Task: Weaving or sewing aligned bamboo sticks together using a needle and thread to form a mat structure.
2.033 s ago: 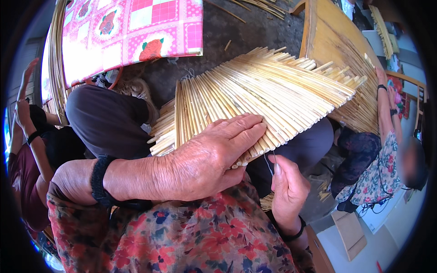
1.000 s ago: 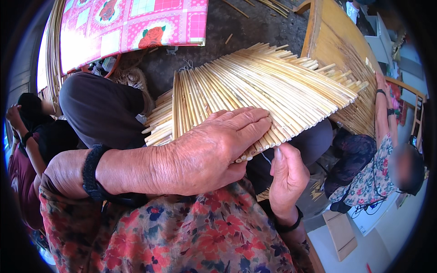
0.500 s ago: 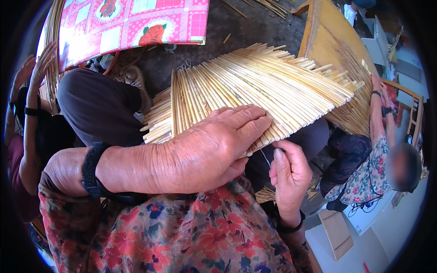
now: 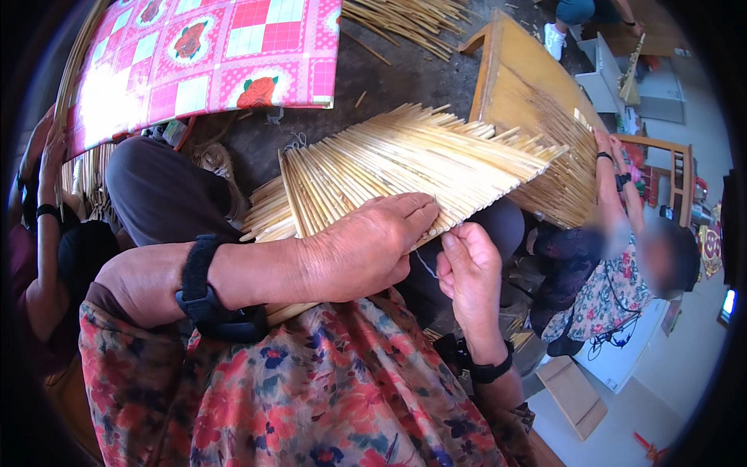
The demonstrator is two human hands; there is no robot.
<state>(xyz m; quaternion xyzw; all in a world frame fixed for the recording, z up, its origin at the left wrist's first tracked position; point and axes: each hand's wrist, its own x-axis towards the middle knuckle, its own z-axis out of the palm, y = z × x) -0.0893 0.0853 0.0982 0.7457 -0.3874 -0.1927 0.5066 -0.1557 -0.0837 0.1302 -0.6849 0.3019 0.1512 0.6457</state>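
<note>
While the left hand (image 4: 366, 249) presses flat on the straw mat (image 4: 405, 167), sticks running lower-left to upper-right, right hand (image 4: 469, 272) grip pinching thread (image 4: 426, 263).

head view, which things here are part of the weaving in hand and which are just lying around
In hand:
left hand pressing flat on the straw mat
right hand pinching at the mat's near edge, by a thin thread

Lying about:
pink checked cloth
loose straw bundle
wooden frame
cardboard box

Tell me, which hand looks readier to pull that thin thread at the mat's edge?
Likely the right hand: its fingers pinch the thread beside the straw mat, while the left hand lies flat on top.
</note>
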